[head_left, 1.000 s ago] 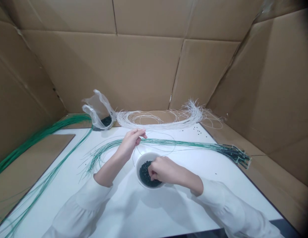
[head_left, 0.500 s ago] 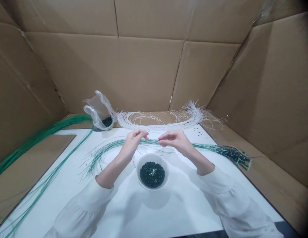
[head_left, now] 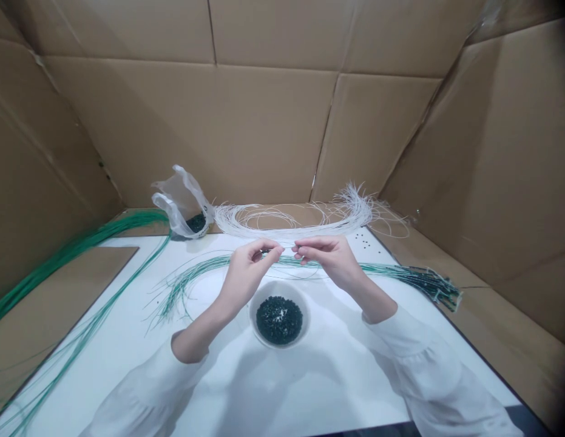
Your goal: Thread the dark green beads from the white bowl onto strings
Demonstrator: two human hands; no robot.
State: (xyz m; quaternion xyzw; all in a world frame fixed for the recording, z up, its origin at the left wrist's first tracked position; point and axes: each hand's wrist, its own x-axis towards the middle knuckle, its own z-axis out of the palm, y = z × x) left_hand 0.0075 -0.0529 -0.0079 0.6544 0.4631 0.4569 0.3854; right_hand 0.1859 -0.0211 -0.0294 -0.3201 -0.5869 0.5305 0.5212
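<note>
My left hand [head_left: 252, 261] is closed in a pinch on a thin strand [head_left: 288, 247], with something small and dark showing between its fingers. Facing it, my right hand [head_left: 330, 255] pinches the strand's other side, and a tiny dark bit that looks like a bead shows at its fingertips. Only a short gap parts the two sets of fingertips. Just below them stands a white bowl [head_left: 253, 315] of small dark green beads [head_left: 278, 321]. Beneath the hands a bundle of thin green strands [head_left: 209, 265] lies across the white table, its right end thick with dark beads [head_left: 432, 286].
A clear plastic bag [head_left: 179, 206] with dark beads stands at the back left. Coiled white strands [head_left: 282, 230] lie along the back. More green strands [head_left: 82, 249] spread down the left side. Loose dark beads [head_left: 364, 243] dot the table's right edge. Cardboard walls [head_left: 273, 127] enclose the table.
My left hand has moved slightly right, with its fingers now closed toward my right hand. My right hand has shifted a little to the right and up. The bowl has stayed put.
</note>
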